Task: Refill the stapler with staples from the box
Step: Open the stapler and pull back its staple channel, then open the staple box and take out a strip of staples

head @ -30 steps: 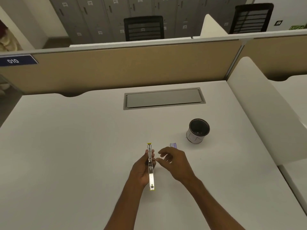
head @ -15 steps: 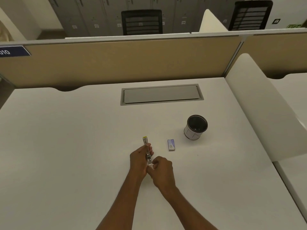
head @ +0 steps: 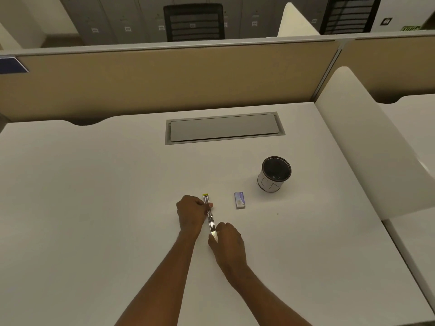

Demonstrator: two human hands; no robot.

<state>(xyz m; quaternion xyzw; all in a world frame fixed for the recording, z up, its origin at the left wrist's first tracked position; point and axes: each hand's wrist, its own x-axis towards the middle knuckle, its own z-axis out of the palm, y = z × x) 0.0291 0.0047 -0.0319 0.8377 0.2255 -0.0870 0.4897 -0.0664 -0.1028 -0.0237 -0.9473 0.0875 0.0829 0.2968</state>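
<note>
Between the two hands, one stapler point(head: 210, 217); right of them, one staple box point(head: 239, 200) and one cup point(head: 274, 174).

- Lying across a white desk point(head: 94, 208): stapler point(head: 210, 218), slim, metallic, yellow-tipped at its far end, running lengthwise away from the wearer.
- Gripping the stapler's far half: left hand point(head: 189, 214), fingers curled around it.
- Pinching the stapler's near end: right hand point(head: 229, 241).
- Resting flat just right of the stapler, apart from both hands: small staple box point(head: 239, 200).
- Standing upright beyond the box: dark-rimmed cup point(head: 274, 174).
- Sitting recessed near the desk's far edge: grey cable hatch point(head: 223, 127).
</note>
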